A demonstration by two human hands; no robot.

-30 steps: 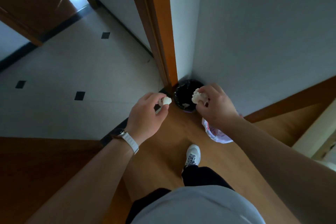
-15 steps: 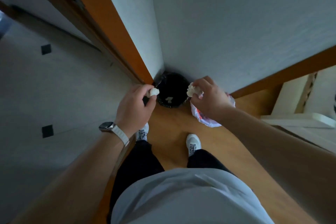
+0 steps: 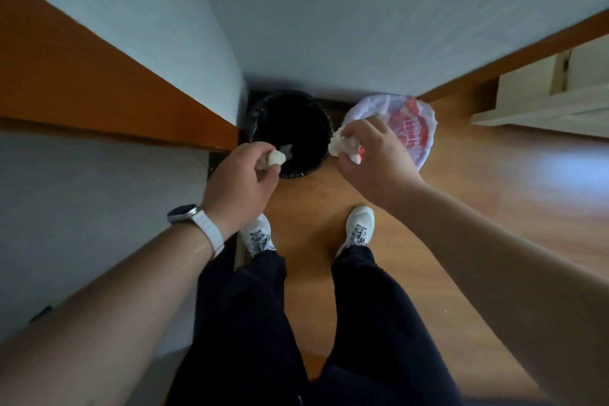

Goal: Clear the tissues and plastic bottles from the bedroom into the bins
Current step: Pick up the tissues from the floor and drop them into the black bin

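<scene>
A round bin lined with a black bag (image 3: 291, 115) stands in the wall corner, with a pale scrap lying at its bottom. To its right stands a second bin lined with a white and red plastic bag (image 3: 413, 123). My left hand (image 3: 240, 184) pinches a small crumpled tissue (image 3: 276, 157) over the black bin's near rim. My right hand (image 3: 372, 161) grips a larger crumpled tissue (image 3: 342, 144) between the two bins, partly covering the white bag. No plastic bottle is in view.
White walls meet in a corner behind the bins. An orange wooden door frame (image 3: 99, 89) runs along the left. Pale wooden furniture (image 3: 543, 99) stands at the right. My two white shoes (image 3: 359, 227) stand on the wooden floor just before the bins.
I have stepped closer to the corner and look straight down. The bins appear larger, the white and red bag shows more, and both hands still hold their tissues above the bins.
</scene>
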